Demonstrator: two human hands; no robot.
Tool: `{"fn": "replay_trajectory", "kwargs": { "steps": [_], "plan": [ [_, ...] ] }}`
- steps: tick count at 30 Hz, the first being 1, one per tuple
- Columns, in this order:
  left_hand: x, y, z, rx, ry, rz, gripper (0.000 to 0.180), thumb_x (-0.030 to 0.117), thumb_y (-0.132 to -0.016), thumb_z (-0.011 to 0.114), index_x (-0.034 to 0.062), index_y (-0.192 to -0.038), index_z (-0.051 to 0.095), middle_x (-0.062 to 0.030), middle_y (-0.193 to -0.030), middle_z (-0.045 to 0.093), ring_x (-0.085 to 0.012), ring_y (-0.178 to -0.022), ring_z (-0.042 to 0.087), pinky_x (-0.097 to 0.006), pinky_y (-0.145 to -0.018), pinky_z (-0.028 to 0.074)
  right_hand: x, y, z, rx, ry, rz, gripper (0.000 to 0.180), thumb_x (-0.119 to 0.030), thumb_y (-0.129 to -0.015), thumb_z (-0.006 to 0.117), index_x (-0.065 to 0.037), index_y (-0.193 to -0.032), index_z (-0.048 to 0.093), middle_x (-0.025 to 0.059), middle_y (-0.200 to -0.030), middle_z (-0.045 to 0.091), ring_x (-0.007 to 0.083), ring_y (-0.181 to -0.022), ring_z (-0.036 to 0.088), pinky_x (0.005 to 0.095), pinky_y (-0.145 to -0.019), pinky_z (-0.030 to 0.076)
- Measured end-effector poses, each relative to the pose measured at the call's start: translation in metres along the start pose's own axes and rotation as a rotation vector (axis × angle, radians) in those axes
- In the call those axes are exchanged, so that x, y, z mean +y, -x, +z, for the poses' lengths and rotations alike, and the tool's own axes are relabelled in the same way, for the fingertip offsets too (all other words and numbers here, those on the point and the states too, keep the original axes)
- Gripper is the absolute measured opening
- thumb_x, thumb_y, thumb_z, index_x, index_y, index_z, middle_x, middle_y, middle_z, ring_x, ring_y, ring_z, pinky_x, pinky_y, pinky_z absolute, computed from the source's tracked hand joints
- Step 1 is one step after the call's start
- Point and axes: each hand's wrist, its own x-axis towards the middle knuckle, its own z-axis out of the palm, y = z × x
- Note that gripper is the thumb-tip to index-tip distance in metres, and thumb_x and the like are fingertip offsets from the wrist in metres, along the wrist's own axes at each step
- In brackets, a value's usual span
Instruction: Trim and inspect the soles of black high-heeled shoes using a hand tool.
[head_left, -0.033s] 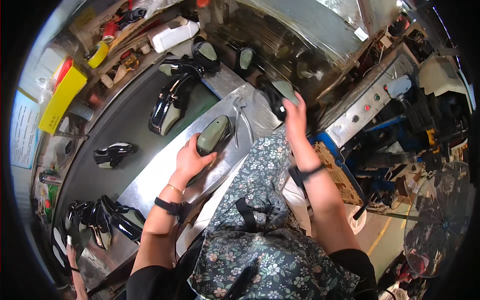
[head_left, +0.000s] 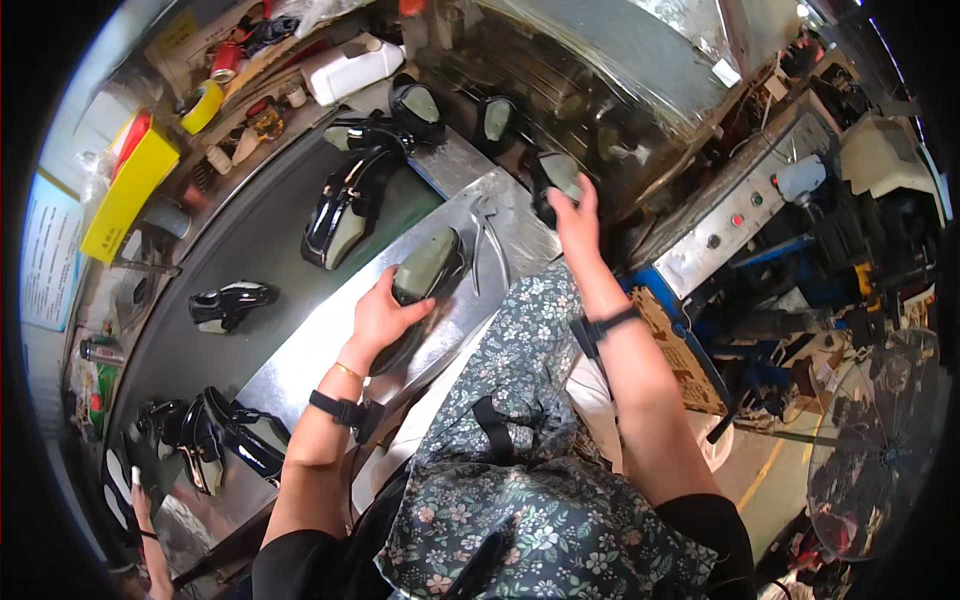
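Observation:
On the metal plate (head_left: 300, 340), my left hand (head_left: 385, 318) is closed around the side of a black shoe (head_left: 432, 265), its grey-green sole turned up. My right hand (head_left: 578, 220) grips another black shoe (head_left: 556, 175) beyond the plate's far right corner, its sole also facing up. Part of that shoe is hidden by my fingers. Between the two shoes lie metal pincers (head_left: 488, 240), touched by neither hand. Further black shoes stand at the far side, among them one with a grey-green sole (head_left: 497, 118) close to my right hand.
A dark conveyor belt (head_left: 270, 230) carries several glossy black shoes (head_left: 345, 210) to the left. Behind it runs a shelf with a white jug (head_left: 352, 70) and a yellow box (head_left: 130, 205). A control panel (head_left: 735, 215) stands right. Another person's hand (head_left: 140, 495) shows lower left.
My right hand has shifted slightly left with its shoe, and the sole is turned more upward. My left hand stays on its shoe in nearly the same place.

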Motion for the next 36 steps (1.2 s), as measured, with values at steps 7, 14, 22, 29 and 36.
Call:
{"fn": "replay_trajectory", "kwargs": {
  "steps": [7,14,22,29,36],
  "plan": [
    [0.038,0.03,0.046,-0.147,1.407,-0.177,0.056,0.047,-0.098,0.051,-0.0006,-0.127,0.049,-0.0104,-0.111,0.063,-0.016,-0.099,0.061,-0.03,-0.085,0.05,-0.069,0.137,0.016,-0.645,-0.27,0.139,0.076,-0.017,-0.083,0.072,-0.002,-0.148,0.035,0.0155,-0.147,0.042,0.0257,-0.131,0.045,0.0373,-0.108,0.037],
    [0.115,0.067,0.045,-0.848,1.014,0.436,0.081,0.016,-0.092,0.065,0.0058,-0.155,0.015,-0.0152,-0.155,0.029,-0.0277,-0.142,0.032,-0.042,-0.116,0.025,-0.146,0.163,-0.147,-0.214,-0.513,0.375,0.084,0.0,-0.067,0.065,-0.004,-0.147,0.039,0.0107,-0.139,0.05,0.0221,-0.127,0.05,0.0315,-0.106,0.039],
    [0.066,0.074,0.071,-0.481,0.455,0.465,0.03,0.007,-0.091,0.066,-0.0025,-0.12,0.063,-0.0092,-0.105,0.071,-0.0168,-0.099,0.065,-0.031,-0.089,0.051,-0.2,0.166,-0.409,0.391,0.429,-0.075,0.082,-0.001,-0.064,0.07,-0.006,-0.142,0.045,0.0118,-0.136,0.054,0.0239,-0.12,0.056,0.034,-0.098,0.046],
    [0.058,0.078,0.075,-0.364,0.436,0.454,0.03,0.009,-0.09,0.067,-0.0032,-0.117,0.064,-0.012,-0.101,0.072,-0.0185,-0.095,0.068,-0.03,-0.085,0.052,-0.205,0.12,-0.501,0.583,1.384,-0.031,0.075,-0.005,-0.068,0.07,-0.007,-0.14,0.047,0.0186,-0.139,0.048,0.0358,-0.115,0.057,0.0416,-0.091,0.048],
    [0.062,0.088,0.071,-0.33,0.341,0.469,0.028,0.009,-0.089,0.067,-0.0033,-0.114,0.065,-0.0145,-0.1,0.072,-0.021,-0.094,0.069,-0.03,-0.084,0.052,-0.233,0.113,-0.495,0.402,1.491,0.141,0.077,-0.005,-0.066,0.071,-0.007,-0.139,0.048,0.0183,-0.142,0.048,0.0413,-0.118,0.054,0.0455,-0.095,0.049]
  ]
}}
